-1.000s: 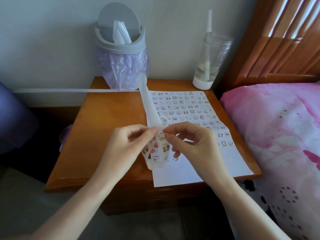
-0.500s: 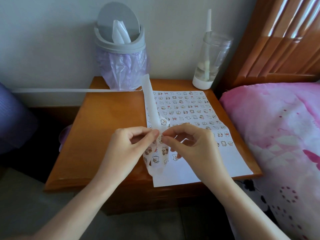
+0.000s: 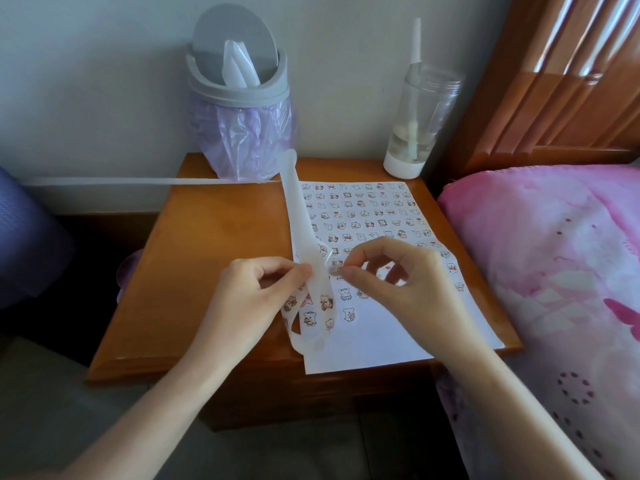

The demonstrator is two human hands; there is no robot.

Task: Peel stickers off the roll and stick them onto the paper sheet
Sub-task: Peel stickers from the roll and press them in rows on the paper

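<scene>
Peeling sticker (image 3: 333, 270) off strip (image 3: 300, 233): left hand (image 3: 249, 299) pinches strip, right hand (image 3: 398, 282) pinches sticker at sheet (image 3: 388, 334) centre. Next likely: press sticker into bare patch, 6 o'clock of filled rows.

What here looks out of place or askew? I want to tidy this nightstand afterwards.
The spent backing strip trails across the nightstand and off its left side. The paper sheet lies skewed, its near edge overhanging the front. Nothing looks spilled or damaged.
</scene>
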